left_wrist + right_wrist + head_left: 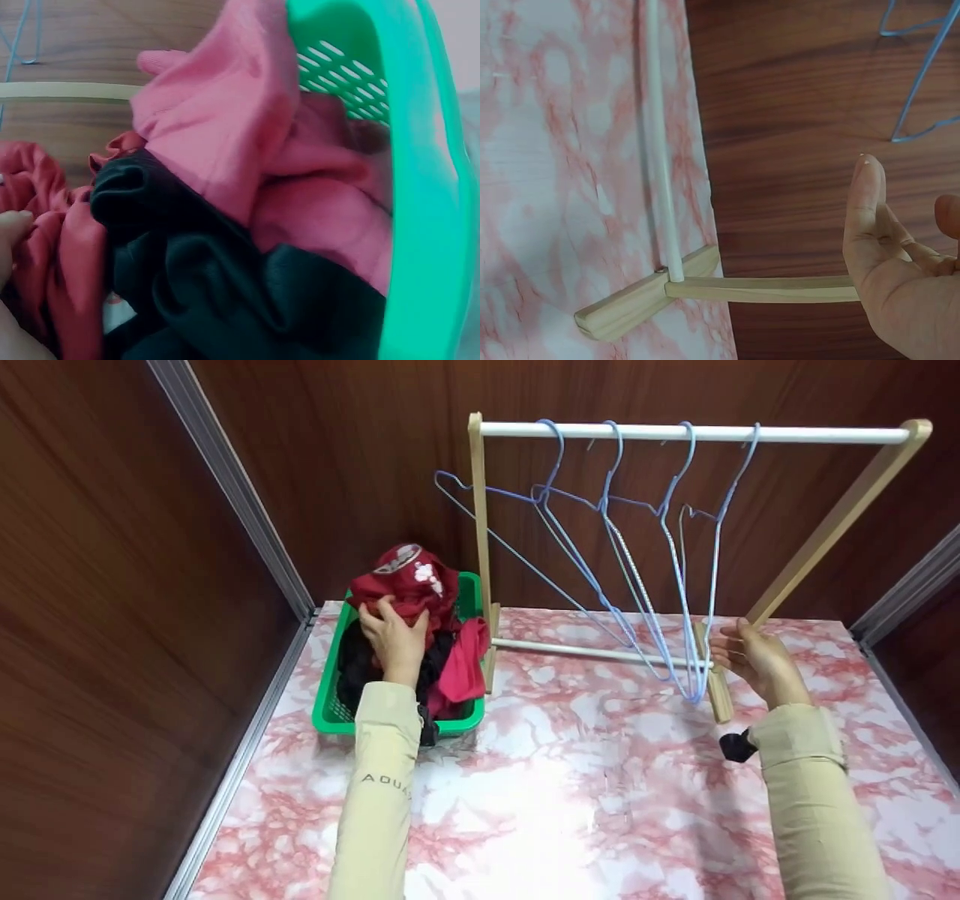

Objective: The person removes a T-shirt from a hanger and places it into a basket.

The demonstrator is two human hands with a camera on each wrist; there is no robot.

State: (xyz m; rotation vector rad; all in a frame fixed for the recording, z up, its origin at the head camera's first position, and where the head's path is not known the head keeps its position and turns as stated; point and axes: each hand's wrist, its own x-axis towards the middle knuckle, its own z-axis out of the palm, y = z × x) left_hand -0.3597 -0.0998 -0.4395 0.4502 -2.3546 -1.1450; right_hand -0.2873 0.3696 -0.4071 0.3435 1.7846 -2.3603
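Note:
In the head view my left hand (pixel 397 641) grips a bunched dark red garment (pixel 409 581) with a white print, at the back of the green basket (pixel 322 712). Under and beside it lie black cloth (pixel 202 277) and a pink garment (pixel 232 112), which hangs over the basket's right side. In the left wrist view only part of this hand shows, against the red cloth. My right hand (pixel 765 664) is by the right post (pixel 780 289) of a clothes rack, its fingers loosely bent and holding nothing. Whether it touches the post I cannot tell.
Several blue wire hangers (pixel 671 555) hang from the rack's white top bar (pixel 810 434). A lower white rod (pixel 585 650) joins the wooden feet (pixel 718 697). The rack stands on a pink-marbled surface (pixel 555 780), with brown wood-grain panels (pixel 337 457) behind and at both sides.

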